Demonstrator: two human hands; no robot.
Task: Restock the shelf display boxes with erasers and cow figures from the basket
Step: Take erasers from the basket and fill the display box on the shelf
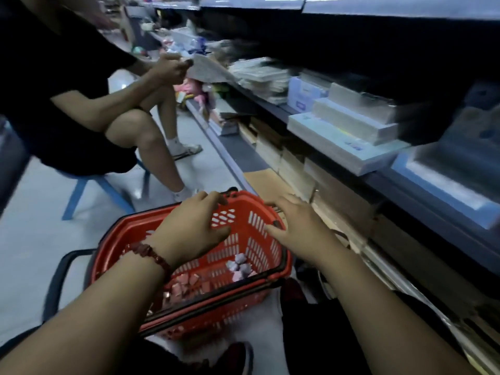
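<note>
Head view, nearest first: a red basket [244, 209] sits low on the floor at the person's knees, close beside the shelf unit [400, 185], likely so stock travels only a short way. On its bottom lie small pinkish blocks [186, 286], probably the erasers, toward the near left corner, and a clump of pale lilac pieces [240, 266] by the right wall, possibly the cow figures, though blur hides their shape. Above the far end, the left hand [189, 226], wearing a bead bracelet [151, 254], and the right hand [300, 226] hover with fingers spread. Each grip is wide and holds nothing; whether the fingertips touch the far rim I cannot tell. They look poised to steady or shift the basket before picking. Further on, flat white boxes [346, 142] are stacked along a shelf's front edge, and another person [67, 90] sits on a blue stool [81, 190] across the aisle.
</note>
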